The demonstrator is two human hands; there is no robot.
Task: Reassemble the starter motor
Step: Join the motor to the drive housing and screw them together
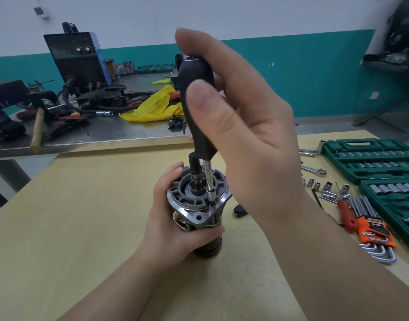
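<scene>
The starter motor (194,200) stands upright on the wooden table (83,216), its grey flanged end cap and pinion shaft facing up. My left hand (168,225) grips its body from the left, fingers curled round it. My right hand (233,126) holds the black handle of a socket driver (194,107) between thumb and fingers. The driver's steel shaft (208,177) points down, and its tip sits on a screw at the cap's right rim.
Green socket set cases (370,158) lie open at the right, with loose sockets (324,186), a wrench (314,169), a red screwdriver (345,212) and an orange hex key set (372,230). A small black part (239,210) lies beside the motor. A cluttered metal bench (106,130) stands behind.
</scene>
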